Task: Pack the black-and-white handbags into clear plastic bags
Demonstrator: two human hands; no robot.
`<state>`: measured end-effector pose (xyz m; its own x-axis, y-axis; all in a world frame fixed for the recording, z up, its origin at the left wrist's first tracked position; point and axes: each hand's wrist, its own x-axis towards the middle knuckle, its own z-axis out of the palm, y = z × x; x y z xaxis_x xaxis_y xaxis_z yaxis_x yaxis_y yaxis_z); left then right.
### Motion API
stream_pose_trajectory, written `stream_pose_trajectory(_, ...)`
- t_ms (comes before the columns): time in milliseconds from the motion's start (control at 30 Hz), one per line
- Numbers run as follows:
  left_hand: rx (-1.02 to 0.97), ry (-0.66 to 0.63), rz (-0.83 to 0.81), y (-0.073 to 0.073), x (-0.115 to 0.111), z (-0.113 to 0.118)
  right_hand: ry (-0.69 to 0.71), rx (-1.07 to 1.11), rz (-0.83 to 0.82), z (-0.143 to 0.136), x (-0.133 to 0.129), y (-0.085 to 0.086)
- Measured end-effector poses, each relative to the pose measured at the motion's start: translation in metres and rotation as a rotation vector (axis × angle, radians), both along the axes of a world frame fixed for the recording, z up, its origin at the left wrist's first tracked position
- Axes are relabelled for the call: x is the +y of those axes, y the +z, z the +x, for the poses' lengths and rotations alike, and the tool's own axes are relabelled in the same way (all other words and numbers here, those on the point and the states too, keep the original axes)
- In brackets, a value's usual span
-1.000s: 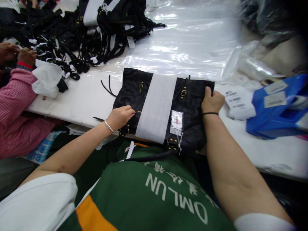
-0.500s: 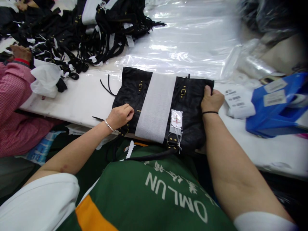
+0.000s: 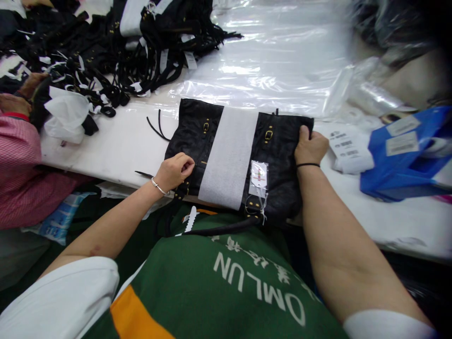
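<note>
A black leather handbag [image 3: 278, 155] with gold buckles lies flat at the table's near edge, its handle [image 3: 219, 229] hanging toward my apron. A white band [image 3: 229, 157] runs across its middle. The white hang tag [image 3: 259, 176] rests on the lower right part, tied on by a string. My right hand [image 3: 310, 147] is closed on the bag's right edge, thumb on top. Over the bag's lower left part is my left hand [image 3: 176, 170], fingers curled together; whatever they pinch is hidden. Thin black straps [image 3: 158, 126] stick out at the bag's left.
Clear plastic sheets [image 3: 275, 61] cover the table behind the bag. Black bags [image 3: 162, 42] with tags are heaped at the back left. On the right are a label roll [image 3: 351, 150] and a blue holder [image 3: 399, 160]. A co-worker's sleeve [image 3: 19, 160] is at the left.
My left hand has shifted very slightly left and its fingers have turned a little. The bag and my right hand stay put. The co-worker's hands have moved at the left.
</note>
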<state>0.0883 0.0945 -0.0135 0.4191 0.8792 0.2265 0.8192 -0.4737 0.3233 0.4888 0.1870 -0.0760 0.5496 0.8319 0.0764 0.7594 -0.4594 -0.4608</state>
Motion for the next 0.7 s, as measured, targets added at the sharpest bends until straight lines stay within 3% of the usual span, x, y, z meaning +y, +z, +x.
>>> stream_pose_trajectory(233,-0.151,0.017,-0.183,-0.007,0.007,0.001,-0.009,0.002,0.016,0.003,0.002,-0.005)
stream_pose_trajectory(433,-0.135,0.045,-0.28,-0.008,0.019,0.001,-0.004,0.01,0.034,0.002,0.001,-0.005)
stream_pose_trajectory(700,-0.141,0.022,-0.178,-0.009,0.01,-0.002,-0.008,-0.007,0.019,0.001,0.001,-0.005)
